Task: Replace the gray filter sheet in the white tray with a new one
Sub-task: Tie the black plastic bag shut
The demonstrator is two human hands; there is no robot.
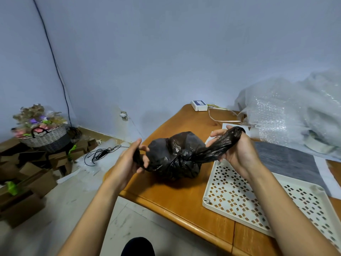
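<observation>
A stuffed black plastic bag [177,154] rests on the wooden table [184,204], knotted at its top. My left hand [129,161] grips one twisted end of the bag at its left side. My right hand [234,150] grips the other twisted end, pulled up and to the right. The white perforated tray [239,198] lies flat to the right of the bag, with no sheet in it. A gray filter sheet [287,161] lies on white paper behind the tray, partly hidden by my right arm.
A heap of bubble wrap [295,111] fills the table's far right. A small white box [199,106] with cables sits at the far edge. On the floor to the left are cardboard boxes [35,182], a basket [44,135] and a black cable [101,154].
</observation>
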